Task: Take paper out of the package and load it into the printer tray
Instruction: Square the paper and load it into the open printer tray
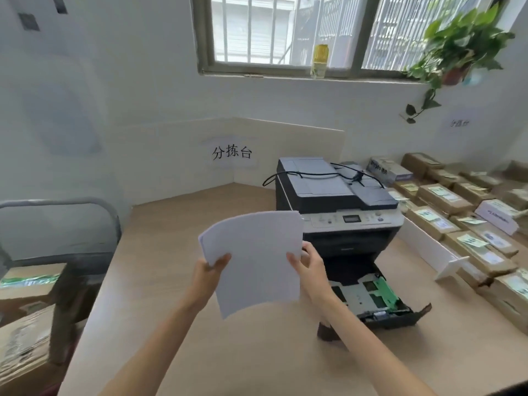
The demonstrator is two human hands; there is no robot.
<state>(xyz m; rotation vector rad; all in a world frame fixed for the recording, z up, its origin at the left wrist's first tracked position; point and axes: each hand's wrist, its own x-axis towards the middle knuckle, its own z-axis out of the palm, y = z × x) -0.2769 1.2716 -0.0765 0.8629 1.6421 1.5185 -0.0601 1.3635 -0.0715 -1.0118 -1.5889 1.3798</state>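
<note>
Paper: a thin stack of plain white sheets [254, 261], held up in the air above the desk, just left of the printer front; the top edge bows away and the sheets fan a little at the upper left corner.
Left grip: the left hand [210, 277] is clenched on the stack's left edge, thumb on the near face, the other fingers hidden behind the sheets.
Right grip: the right hand [310, 268] pinches the stack's right edge, thumb on the near face, fingertips [307, 251] curling round the edge.
Printer tray: a black plastic paper drawer with green guides [377, 298], pulled out of the printer's base and lying open on the desk, below and to the right of the held stack; no sheets show on the part of its floor in view.
Printer: a dark grey and light grey multifunction machine [337, 195], standing behind the tray, with a black cable [314, 175] looped across its lid.
Desk: a pale wood-coloured top [171, 252] set into the corner of the room.
Right side: rows of brown cardboard parcels with pale labels [471, 232], beyond a low white divider board [428, 247].
Left side: brown cartons [25, 324] below a grey metal rail [63, 202], off the desk edge.
Wall: a white sign with black characters [232, 152].
Window sill: a yellow-capped clear bottle [320, 61] and a green trailing pot plant [460, 44].
</note>
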